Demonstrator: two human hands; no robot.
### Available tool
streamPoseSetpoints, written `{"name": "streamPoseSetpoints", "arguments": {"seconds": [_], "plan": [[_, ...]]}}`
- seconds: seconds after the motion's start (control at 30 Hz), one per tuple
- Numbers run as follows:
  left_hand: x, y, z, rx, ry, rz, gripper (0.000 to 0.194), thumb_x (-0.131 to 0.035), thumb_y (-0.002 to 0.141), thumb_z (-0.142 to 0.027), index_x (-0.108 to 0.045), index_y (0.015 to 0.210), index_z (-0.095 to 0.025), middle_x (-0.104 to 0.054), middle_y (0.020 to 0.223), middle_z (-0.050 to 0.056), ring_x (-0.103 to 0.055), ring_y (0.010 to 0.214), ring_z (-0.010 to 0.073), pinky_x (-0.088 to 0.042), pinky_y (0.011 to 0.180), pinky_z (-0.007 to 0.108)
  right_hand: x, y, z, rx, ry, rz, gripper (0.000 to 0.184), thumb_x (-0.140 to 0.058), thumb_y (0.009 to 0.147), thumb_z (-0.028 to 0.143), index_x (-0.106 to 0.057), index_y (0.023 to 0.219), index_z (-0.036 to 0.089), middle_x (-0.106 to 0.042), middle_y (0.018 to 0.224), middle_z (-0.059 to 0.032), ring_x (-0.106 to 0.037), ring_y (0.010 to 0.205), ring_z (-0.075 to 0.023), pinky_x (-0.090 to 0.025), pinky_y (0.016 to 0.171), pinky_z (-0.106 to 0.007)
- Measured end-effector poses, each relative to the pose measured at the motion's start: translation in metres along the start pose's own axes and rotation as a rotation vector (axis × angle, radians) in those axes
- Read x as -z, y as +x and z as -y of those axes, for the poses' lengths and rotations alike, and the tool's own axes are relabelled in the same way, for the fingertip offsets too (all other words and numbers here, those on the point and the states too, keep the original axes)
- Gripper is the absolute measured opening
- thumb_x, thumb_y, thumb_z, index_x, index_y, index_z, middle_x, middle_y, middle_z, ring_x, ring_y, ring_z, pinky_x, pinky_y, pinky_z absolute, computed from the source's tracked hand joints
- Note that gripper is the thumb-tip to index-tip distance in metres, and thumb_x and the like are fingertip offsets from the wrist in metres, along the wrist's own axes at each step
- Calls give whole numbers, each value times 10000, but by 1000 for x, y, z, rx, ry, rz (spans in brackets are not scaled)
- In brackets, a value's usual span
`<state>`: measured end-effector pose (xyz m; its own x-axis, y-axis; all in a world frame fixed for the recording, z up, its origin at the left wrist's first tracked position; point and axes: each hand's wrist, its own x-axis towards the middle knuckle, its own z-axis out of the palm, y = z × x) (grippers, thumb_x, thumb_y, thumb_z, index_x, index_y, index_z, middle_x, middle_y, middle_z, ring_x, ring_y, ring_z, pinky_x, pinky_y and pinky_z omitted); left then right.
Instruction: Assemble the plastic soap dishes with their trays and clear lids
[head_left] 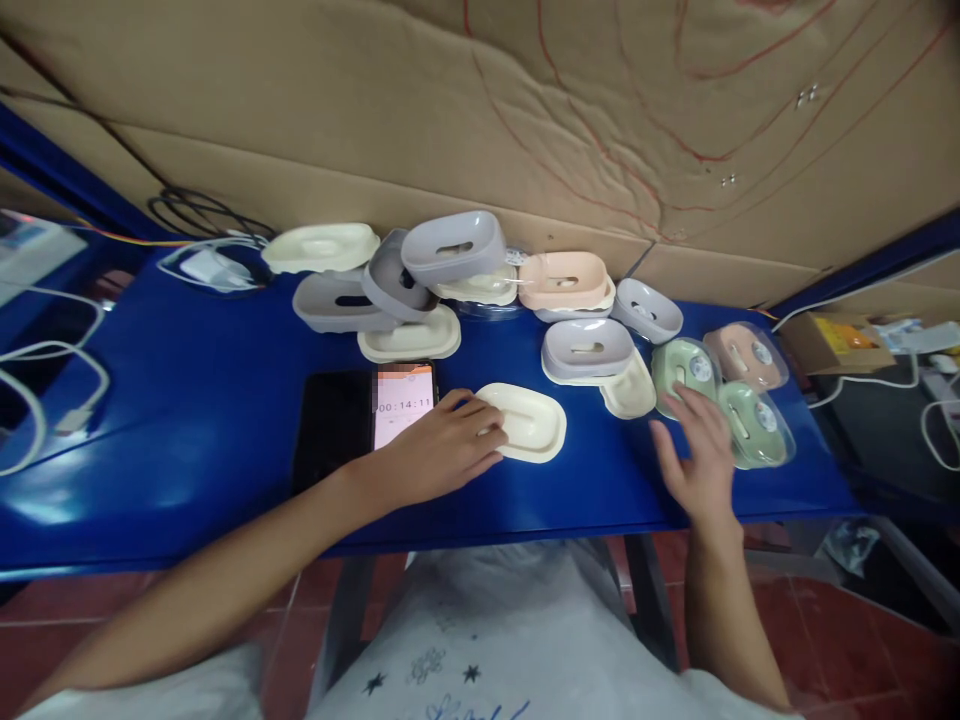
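Note:
A cream oval soap dish tray (534,425) lies flat on the blue table in front of me. My left hand (446,445) reaches from the left, its fingers closed on the tray's left edge. My right hand (701,460) is open, thumb apart, with its fingertips over a green soap dish (682,365) that has a round label. A second green soap dish (752,425) in a clear cover and a pink one (742,357) sit just beyond that hand. To the left of them, a grey soap dish (587,348) rests on cream trays.
Grey, cream and pink soap dish parts, including a raised grey dish (455,245), are piled along the back. A phone (405,400) showing a timer lies by my left forearm. Cables and a white charger (217,268) are at back left; cardboard (337,120) walls the rear.

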<state>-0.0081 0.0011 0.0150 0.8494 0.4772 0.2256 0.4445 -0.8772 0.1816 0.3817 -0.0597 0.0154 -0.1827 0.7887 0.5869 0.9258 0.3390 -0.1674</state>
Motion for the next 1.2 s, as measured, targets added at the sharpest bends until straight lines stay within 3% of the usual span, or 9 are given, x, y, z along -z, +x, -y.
{"name": "streamPoseSetpoints", "arguments": {"seconds": [0.13, 0.23, 0.33, 0.4, 0.53, 0.77, 0.97, 1.07, 1.2], "plan": [[2, -1, -3, -32, 5, 24, 86, -660, 1093, -261, -705, 1069, -192, -725, 1123, 49, -674, 1067, 238, -414, 1046, 427, -26, 53, 13, 163, -52, 216, 454, -602, 1099, 313, -597, 1550, 252, -570, 1649, -144, -528, 1522, -358, -424, 1230, -570], [3, -1, -5, -55, -5, 48, 82, -672, 1088, -276, -710, 1082, -204, -727, 1126, 47, -675, 1066, 234, -405, 1040, 422, -38, 83, 14, 262, -8, 295, 316, -546, 1130, 285, -686, 1409, 233, -758, 1401, -110, -683, 1321, -309, -436, 1187, -539], [2, -2, -6, -72, -13, 58, 59, -693, 1072, -261, -706, 1067, -204, -726, 1121, 46, -678, 1076, 232, -400, 1036, 421, -45, 101, 27, 361, 44, 301, 237, -558, 1132, 271, -736, 1284, 233, -824, 1209, -69, -749, 1121, -262, -488, 1090, -477], [1, -2, -7, -74, -7, 50, 51, -706, 1062, -251, -701, 1063, -200, -723, 1113, 43, -679, 1066, 231, -403, 1032, 425, -47, 104, 43, 436, 53, 219, 209, -599, 1115, 244, -737, 1271, 229, -830, 1189, -64, -753, 1090, -250, -506, 1037, -444], [-1, -3, -8, -53, 16, 23, 93, -731, 1054, -275, -691, 1075, -193, -720, 1129, 45, -681, 1038, 234, -446, 941, 404, -37, 94, 71, 531, 90, 64, 317, -688, 1048, 147, -689, 1360, 201, -832, 1162, -78, -750, 1020, -243, -537, 932, -412], [-3, -2, -11, -104, 32, 0, 233, -827, 992, -356, -680, 1033, -181, -708, 1073, 46, -676, 1012, 239, -480, 863, 380, -9, 38, 75, 387, 190, 83, 565, -756, 994, 113, -601, 1531, 199, -811, 1102, -85, -731, 959, -232, -547, 825, -383], [7, 2, -18, -155, 19, -216, 183, -678, 1088, -293, -640, 939, -193, -688, 974, 30, -639, 898, 195, -467, 869, 359, -15, 13, 76, 353, 169, 122, 479, -727, 1013, 108, -637, 1476, 197, -806, 1102, -79, -733, 972, -234, -537, 830, -382], [12, 4, -18, -106, 46, -311, 81, -690, 1071, -272, -667, 1114, -208, -712, 1153, 73, -665, 1047, 237, -505, 964, 396, -19, 18, 85, 379, 171, 99, 385, -716, 1027, 118, -665, 1404, 172, -811, 1105, -87, -721, 977, -227, -532, 825, -375], [10, 4, -14, -71, 43, -346, 290, -688, 1060, -218, -638, 1345, -194, -677, 1401, 141, -653, 1267, 307, -546, 1078, 471, -18, 34, 95, 474, 207, 125, 273, -683, 1051, 131, -687, 1319, 179, -816, 1090, -60, -719, 973, -204, -532, 866, -377]]}}
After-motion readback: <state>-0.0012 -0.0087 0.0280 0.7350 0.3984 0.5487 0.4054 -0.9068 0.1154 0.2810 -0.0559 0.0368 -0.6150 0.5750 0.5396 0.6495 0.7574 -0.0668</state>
